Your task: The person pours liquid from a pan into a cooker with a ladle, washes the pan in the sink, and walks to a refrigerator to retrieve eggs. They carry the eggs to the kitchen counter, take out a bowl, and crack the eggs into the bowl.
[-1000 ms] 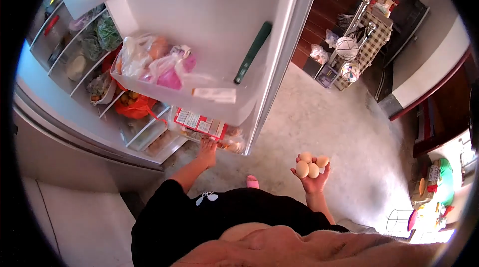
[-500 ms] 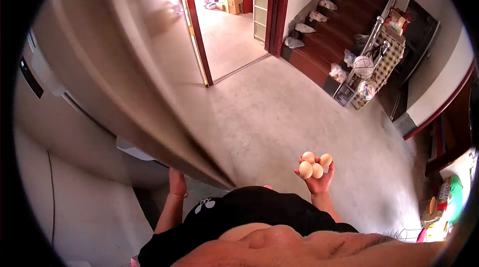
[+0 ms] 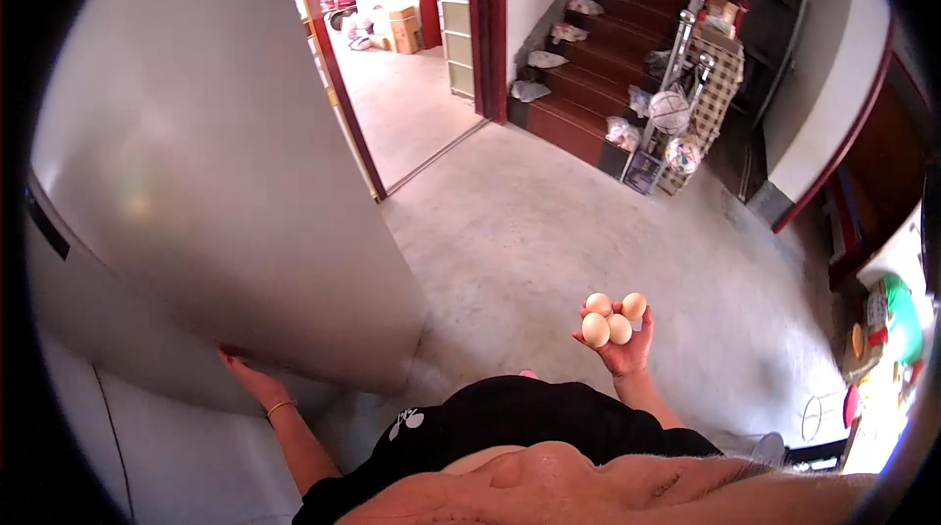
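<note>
Several light-brown eggs [image 3: 596, 330] rest in my right hand [image 3: 623, 358], its fingers curled up around them above the floor. At the lower left, my left hand [image 3: 257, 383] reaches to the large grey refrigerator door [image 3: 225, 182] near its lower part. Its fingers look stretched out against the door, and the fingertips are partly lost in shadow. A thin bracelet [image 3: 281, 406] circles the left wrist. Beneath the door, the grey lower part of the refrigerator [image 3: 74, 368] shows at the left edge.
A dark red staircase [image 3: 578, 113] with plastic bags on its steps rises at the back. Beside it stand metal posts and a checked cloth [image 3: 720, 74]. An open doorway [image 3: 407, 123] leads to another room. Colourful packages [image 3: 897, 319] lie at the far right.
The refrigerator door has swung toward the left, showing its broad outer face. My left hand has moved left and onto it. My right hand still holds the eggs at nearly the same place.
</note>
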A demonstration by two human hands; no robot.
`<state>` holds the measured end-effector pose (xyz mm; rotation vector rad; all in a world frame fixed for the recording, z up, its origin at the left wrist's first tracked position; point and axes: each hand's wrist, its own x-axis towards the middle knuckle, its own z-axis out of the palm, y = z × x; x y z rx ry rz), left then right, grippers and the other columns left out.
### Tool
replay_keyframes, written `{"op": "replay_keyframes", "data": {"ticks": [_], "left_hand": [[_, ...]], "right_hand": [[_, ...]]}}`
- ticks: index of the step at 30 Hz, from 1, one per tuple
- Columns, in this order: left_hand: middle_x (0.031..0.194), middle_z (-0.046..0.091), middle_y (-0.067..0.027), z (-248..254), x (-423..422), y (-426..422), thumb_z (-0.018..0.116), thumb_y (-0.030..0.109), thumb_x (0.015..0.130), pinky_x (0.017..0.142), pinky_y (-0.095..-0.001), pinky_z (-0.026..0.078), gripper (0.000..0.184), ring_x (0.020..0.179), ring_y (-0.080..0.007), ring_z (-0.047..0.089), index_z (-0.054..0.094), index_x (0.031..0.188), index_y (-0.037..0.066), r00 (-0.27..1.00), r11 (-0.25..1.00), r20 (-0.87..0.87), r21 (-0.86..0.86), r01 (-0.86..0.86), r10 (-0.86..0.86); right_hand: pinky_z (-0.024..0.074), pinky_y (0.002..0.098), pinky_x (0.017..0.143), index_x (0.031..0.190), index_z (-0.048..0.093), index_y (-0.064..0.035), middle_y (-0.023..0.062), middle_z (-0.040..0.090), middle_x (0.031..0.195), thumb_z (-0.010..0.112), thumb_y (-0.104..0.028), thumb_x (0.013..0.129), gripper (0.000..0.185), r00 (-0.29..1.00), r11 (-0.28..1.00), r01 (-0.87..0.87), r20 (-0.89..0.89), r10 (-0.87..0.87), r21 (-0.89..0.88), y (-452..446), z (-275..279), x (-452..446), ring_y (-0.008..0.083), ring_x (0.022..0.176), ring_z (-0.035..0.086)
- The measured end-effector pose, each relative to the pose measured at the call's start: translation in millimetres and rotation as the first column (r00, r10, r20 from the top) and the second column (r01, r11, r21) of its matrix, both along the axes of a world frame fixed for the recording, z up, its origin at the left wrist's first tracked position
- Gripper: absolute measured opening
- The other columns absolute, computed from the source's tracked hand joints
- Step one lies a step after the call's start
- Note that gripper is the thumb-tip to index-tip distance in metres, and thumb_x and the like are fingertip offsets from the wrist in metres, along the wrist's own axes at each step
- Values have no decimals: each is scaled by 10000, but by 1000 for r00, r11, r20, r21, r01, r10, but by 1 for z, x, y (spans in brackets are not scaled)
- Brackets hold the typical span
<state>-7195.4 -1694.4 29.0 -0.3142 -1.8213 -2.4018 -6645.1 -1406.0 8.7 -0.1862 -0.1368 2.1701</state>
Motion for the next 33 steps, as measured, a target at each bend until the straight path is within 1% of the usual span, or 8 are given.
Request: {"op": "replay_keyframes", "data": {"ticks": [13, 20, 24, 27, 29, 30, 31, 33], "left_hand": [[1508, 280, -141, 9, -72, 104, 354, 307, 979, 1113, -377, 254, 579, 1344, -279, 329, 233, 1472, 26, 992, 964, 62, -250, -87, 106], [1198, 559, -114, -5, -62, 154, 407, 347, 944, 925, -396, 397, 447, 1056, -251, 509, 541, 1220, 22, 979, 978, -140, -168, 123, -147], [1011, 545, -22, -27, 38, 249, 415, 291, 932, 718, -325, 423, 293, 858, -153, 510, 575, 1081, 96, 960, 933, 115, -230, 277, -256], [901, 520, 21, -54, 163, 348, 492, 265, 934, 725, -322, 435, 162, 841, -159, 514, 528, 1030, 139, 788, 844, 369, -20, 537, -493], [1199, 534, -55, -130, 173, 406, 477, 249, 958, 864, -402, 464, 347, 1035, -238, 539, 469, 1281, 124, -6, 68, 243, 293, 954, -970], [1313, 482, -86, -143, 230, 440, 438, 247, 974, 911, -434, 457, 365, 1120, -309, 522, 446, 1311, 106, 127, 69, 255, -223, 972, -959], [1339, 464, -107, -100, 320, 479, 446, 172, 958, 920, -461, 475, 431, 1134, -312, 531, 378, 1366, 51, 88, 296, 620, 241, 924, -780], [1371, 438, -88, -99, 431, 530, 391, 259, 987, 931, -472, 447, 392, 1151, -345, 515, 417, 1345, 102, -210, -133, 543, 177, 975, -813]], "right_hand": [[387, 689, 924, 993, 613, -92, 170, 505, 1234, 408, -591, 860, 555, 968, 963, 250, 46, -246, -104, -3, -21, 40, 405, 1163, 471], [342, 720, 951, 989, 594, -82, 189, 503, 1244, 385, -568, 889, 539, 949, 946, 305, -46, -311, -111, 59, -35, 113, 449, 1178, 470], [350, 729, 931, 974, 565, -76, 202, 486, 1255, 394, -557, 890, 517, 925, 922, 363, -61, -374, -135, 121, -37, 176, 453, 1177, 468], [355, 731, 921, 972, 554, -70, 204, 476, 1258, 406, -547, 888, 506, 904, 902, 413, -62, -423, -129, 165, -34, 219, 453, 1174, 465], [356, 730, 920, 992, 559, -67, 206, 471, 1258, 421, -546, 880, 510, 894, 893, 445, -34, -447, -60, 193, -24, 247, 454, 1172, 462], [356, 729, 922, 1006, 559, -68, 206, 471, 1258, 429, -547, 875, 514, 890, 893, 447, -80, -450, -49, 207, -24, 260, 454, 1174, 460], [355, 728, 925, 1020, 559, -68, 206, 472, 1257, 436, -548, 870, 518, 884, 892, 450, -126, -450, -38, 219, -25, 272, 454, 1177, 458], [352, 724, 934, 1062, 562, -67, 203, 471, 1263, 461, -555, 853, 540, 872, 893, 449, -198, -448, -44, 240, -32, 294, 455, 1183, 454]]}}
